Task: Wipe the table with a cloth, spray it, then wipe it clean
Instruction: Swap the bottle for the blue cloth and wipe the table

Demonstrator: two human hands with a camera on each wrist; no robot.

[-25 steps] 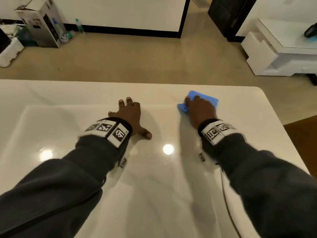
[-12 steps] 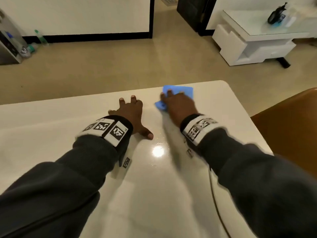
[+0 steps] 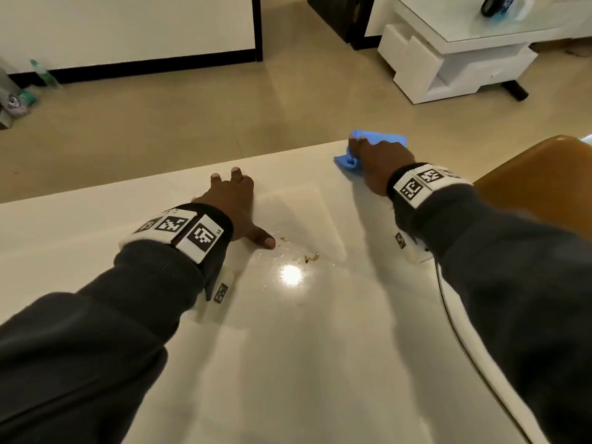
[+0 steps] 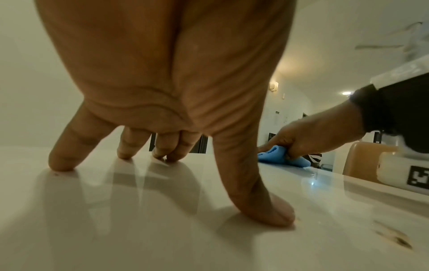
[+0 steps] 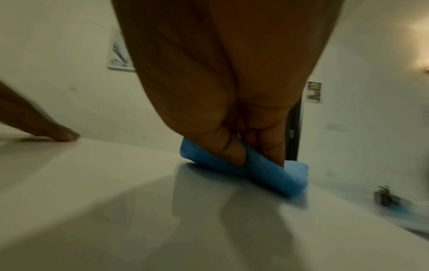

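Observation:
My right hand (image 3: 378, 165) grips a bunched blue cloth (image 3: 382, 140) and presses it on the glossy white table (image 3: 288, 363) near the far right corner. In the right wrist view the thumb and fingers pinch a fold of the cloth (image 5: 267, 174) against the tabletop. My left hand (image 3: 232, 200) rests flat on the table to the left, fingers (image 4: 62, 155) spread and straight, holding nothing. Small yellowish specks (image 3: 310, 257) lie just right of the left thumb, beside a lamp glare. From the left wrist view, the right hand (image 4: 313, 135) and cloth (image 4: 276, 157) show beyond the thumb.
A brown chair (image 3: 544, 187) stands against the table's right edge, under my right forearm. Past the far edge lies open floor, with a low white side table (image 3: 464, 59) bearing a dark object (image 3: 491, 4). Bottles (image 3: 41, 73) stand by the wall at far left.
My right hand has slid the cloth rightward and farther out, toward the table's far right corner. The view has turned right. My left hand has stayed planted.

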